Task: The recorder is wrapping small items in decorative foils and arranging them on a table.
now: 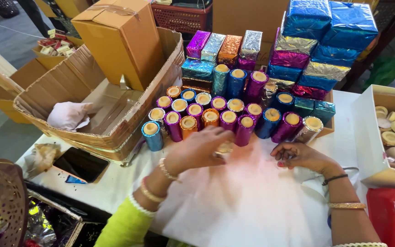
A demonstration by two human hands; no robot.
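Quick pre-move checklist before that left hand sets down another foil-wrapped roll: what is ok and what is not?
1. Left hand over a roll at the front row: ok, though whether it grips it is hidden.
2. Right hand resting flat on the white table, holding nothing: ok.
3. Standing foil rolls upright, packed close: ok.
4. Free table space in front of the rows: ok.
5. Stack of foil-wrapped blocks behind, standing steady: ok.
6. Phone near the torn cardboard box, away from both hands: ok.
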